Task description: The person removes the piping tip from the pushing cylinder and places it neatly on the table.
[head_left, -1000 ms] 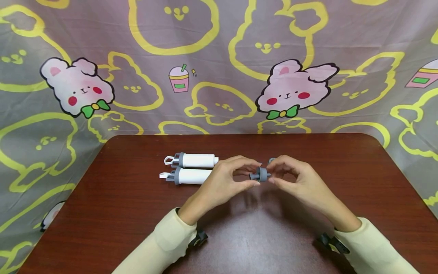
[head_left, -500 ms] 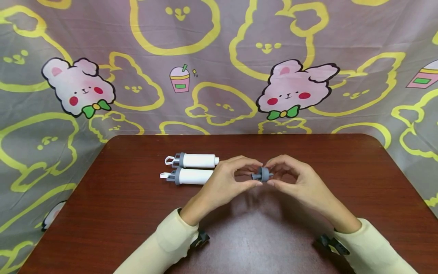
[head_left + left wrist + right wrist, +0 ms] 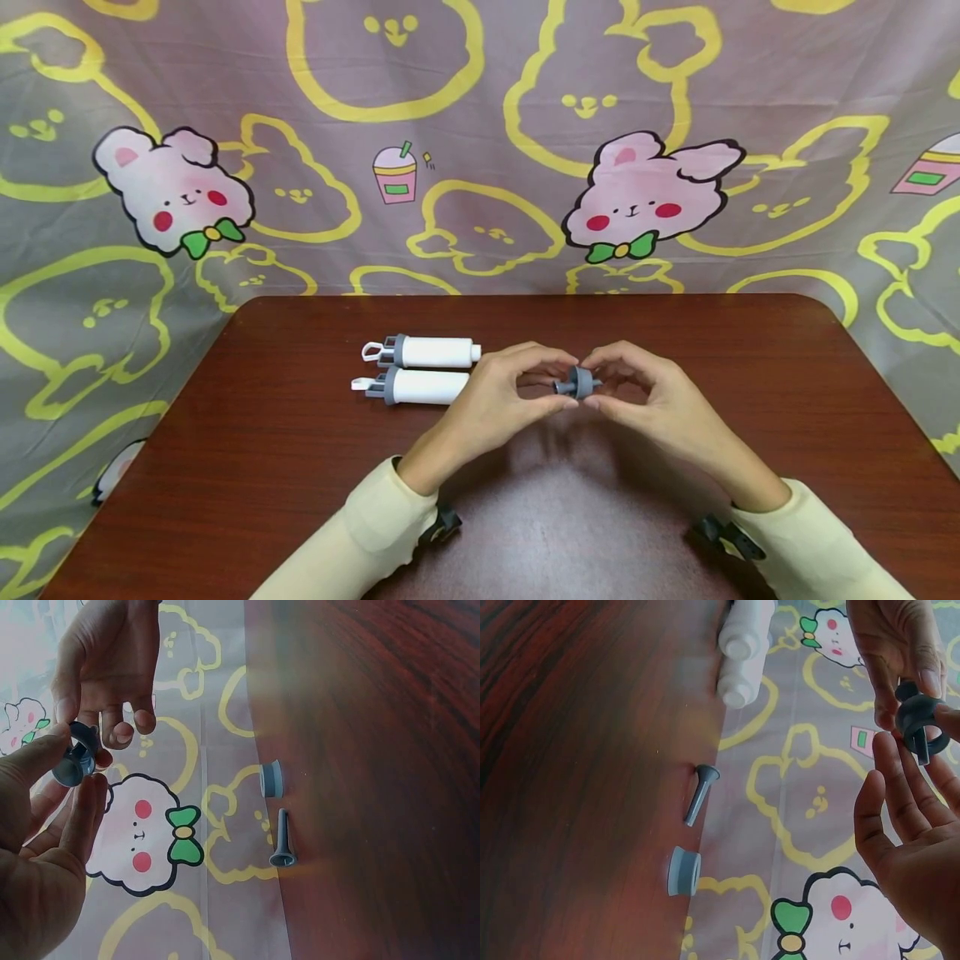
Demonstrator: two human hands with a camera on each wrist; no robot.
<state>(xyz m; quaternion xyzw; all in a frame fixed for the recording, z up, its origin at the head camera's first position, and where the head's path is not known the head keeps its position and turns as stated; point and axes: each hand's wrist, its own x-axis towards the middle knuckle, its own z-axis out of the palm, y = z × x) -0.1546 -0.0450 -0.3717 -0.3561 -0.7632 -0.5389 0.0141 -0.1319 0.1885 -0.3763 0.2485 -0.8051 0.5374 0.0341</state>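
A small dark grey plastic nozzle piece (image 3: 583, 382), a wide collar with a short tube through it, is held between both hands above the table. My left hand (image 3: 498, 390) pinches it from the left with thumb and fingers. From the other side, the thumb and fingertips of my right hand (image 3: 660, 396) grip the collar. The right wrist view shows the collar (image 3: 917, 716) with a thin stem inside its open end. On the table lie a slim grey funnel-ended tube (image 3: 700, 796) and a short grey ring (image 3: 684, 871), both hidden behind the hands in the head view.
Two white cylinders (image 3: 437, 352) with grey end collars and white pull handles lie side by side, left of the hands. My left hand overlaps the nearer one. The brown wooden table (image 3: 262, 467) ends at a patterned cloth (image 3: 480, 150) behind it.
The right hand's fingertips have closed in on the nozzle piece. The piece and the left hand have shifted slightly right. A grey part glimpsed behind the right hand is now hidden.
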